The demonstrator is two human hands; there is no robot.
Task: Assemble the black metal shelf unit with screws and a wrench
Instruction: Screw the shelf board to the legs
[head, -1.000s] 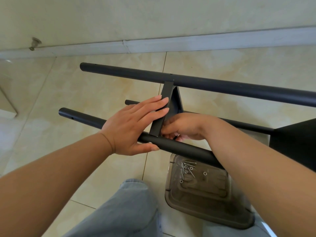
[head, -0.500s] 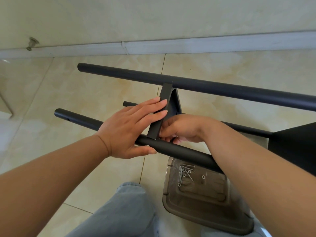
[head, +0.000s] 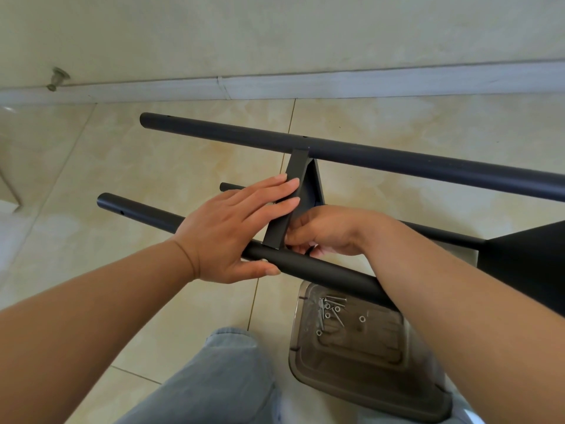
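Barely anything is shifting: flat-fingered left hand (head: 232, 231) is still bracing the black metal shelf panel (head: 287, 203) on its near round post (head: 305, 267); right hand (head: 324, 231) is curling behind the joint, contents hidden. Keep holes aligned while threading.

Matte black shelf tubes (head: 397, 162) and crosspiece (head: 282, 223); cream, cloudy-veined floor tiles (head: 153, 166); silver screws (head: 331, 310) in a smoky grey-brown tray (head: 367, 390); faded grey jeans (head: 214, 377).

Beige tiled floor (head: 153, 166), white baseboard (head: 336, 84), metal door stopper (head: 58, 78), grey trouser leg (head: 214, 384).
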